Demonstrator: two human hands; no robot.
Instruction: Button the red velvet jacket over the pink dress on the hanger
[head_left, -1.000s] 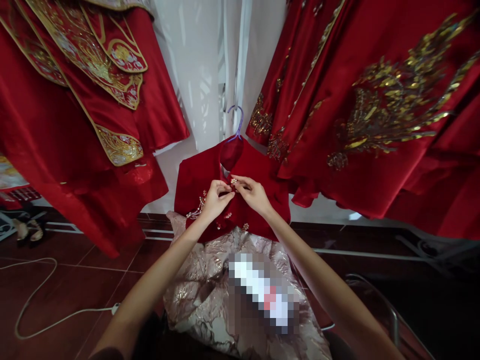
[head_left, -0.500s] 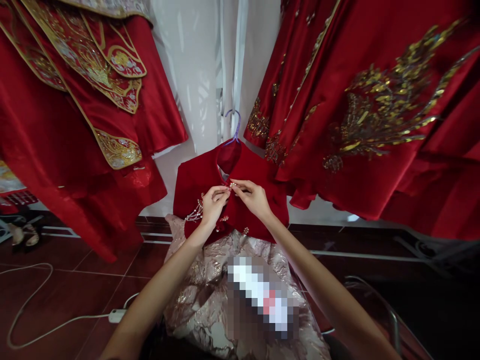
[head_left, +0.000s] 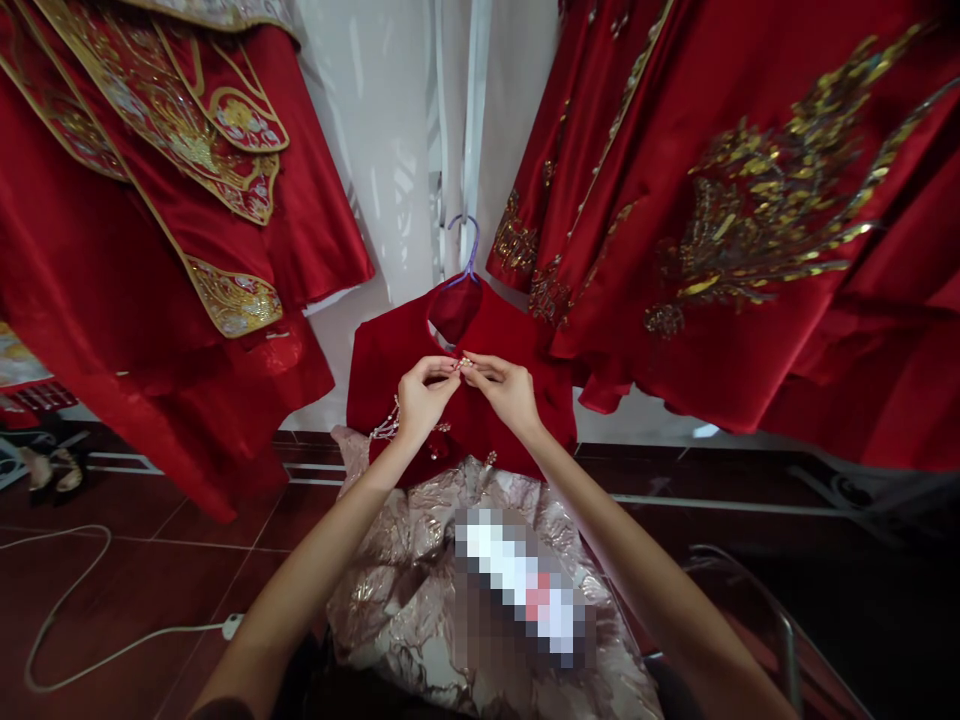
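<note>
Before us spreads a matte, deep red garment [head_left: 517,410], a purple hanger [head_left: 472,258] rising from its neck, its lower part meeting the pale, shimmering cloth [head_left: 375,590]. Silvery beaded sprigs [head_left: 388,420] trail down one side. Our left hand [head_left: 426,398] and right hand [head_left: 508,392], fingertips pinched together, grip what seems a small pearly ornament [head_left: 466,364] below the neck.
</note>
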